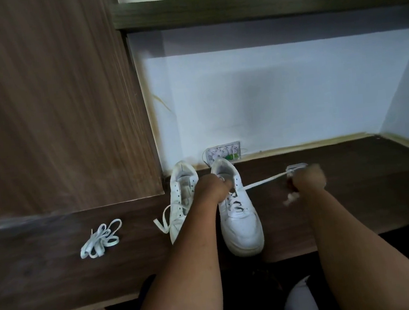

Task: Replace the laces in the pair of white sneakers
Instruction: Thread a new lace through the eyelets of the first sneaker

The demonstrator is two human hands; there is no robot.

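Dark wood worktop (59,273) under you, a white wall (280,95) behind it, a shelf (257,4) above and a brown wood panel (51,95) rising on the left. From the head view, both white sneakers stand side by side near the back edge, toes pointing at you. The right sneaker (240,224) has lace crossed through its lower eyelets; the left sneaker (179,198) sits just beside it, partly behind your forearm, with a loose lace (164,222) trailing off its left side onto the worktop.

Your left hand (214,186) rests on the tongue of the right sneaker, fingers curled down at the top eyelets. Your right hand (308,177) is out to the right, blurred, its grip closed in a fist around the lace end (265,180), which runs taut from the sneaker's eyelets across to your fist. A scrap of white shows below that fist; too blurred to tell what.

Toward the left edge of the worktop lies a bundled white lace (102,239), well apart from the shoes. A small packet (223,152) leans at the back edge against the wall.
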